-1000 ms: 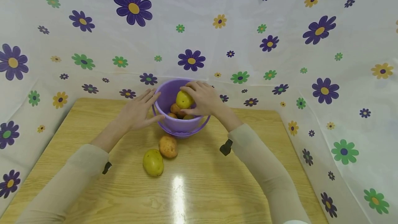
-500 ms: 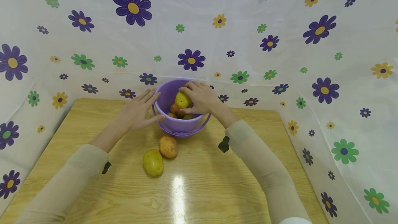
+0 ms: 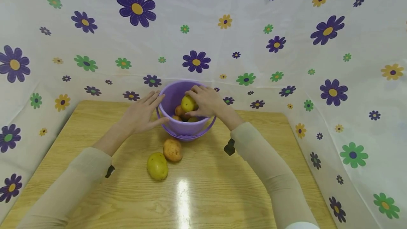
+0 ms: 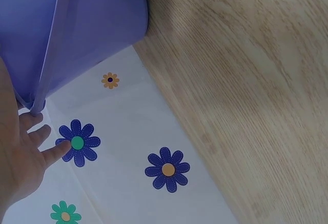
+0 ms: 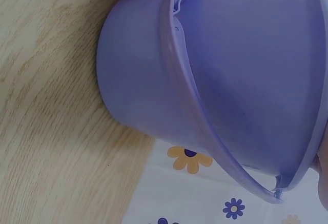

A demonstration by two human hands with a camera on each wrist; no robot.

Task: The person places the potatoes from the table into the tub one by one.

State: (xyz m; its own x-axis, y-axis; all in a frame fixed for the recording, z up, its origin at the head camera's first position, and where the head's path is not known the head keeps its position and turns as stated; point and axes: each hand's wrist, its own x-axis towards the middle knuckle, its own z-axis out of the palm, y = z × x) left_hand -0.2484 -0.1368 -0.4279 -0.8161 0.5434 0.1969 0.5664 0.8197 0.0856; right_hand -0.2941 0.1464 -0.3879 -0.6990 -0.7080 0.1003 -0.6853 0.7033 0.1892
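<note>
A purple bucket (image 3: 187, 128) stands near the back of the table, its handle hanging down in front. Inside it lie several brown potatoes (image 3: 179, 111). My right hand (image 3: 208, 102) reaches over the bucket's right rim and holds a yellow potato (image 3: 187, 104) above the others, fingers curved over its top. At the left rim, my left hand (image 3: 140, 116) rests with its fingers straight and thumb spread. In the left wrist view, the fingers of the left hand (image 4: 20, 157) are close by the handle's hinge. The right wrist view shows mainly the bucket's side (image 5: 133, 70).
In front of the bucket, a brown potato (image 3: 172, 150) and a yellow-green potato (image 3: 157, 166) lie side by side on the wooden table (image 3: 216, 186). A white cloth with printed flowers (image 3: 248, 52) hangs right behind the bucket and along both sides.
My right forearm has shifted slightly left and the yellow potato sits a little differently under the right hand. The left hand, the bucket and the potatoes on the table stay put.
</note>
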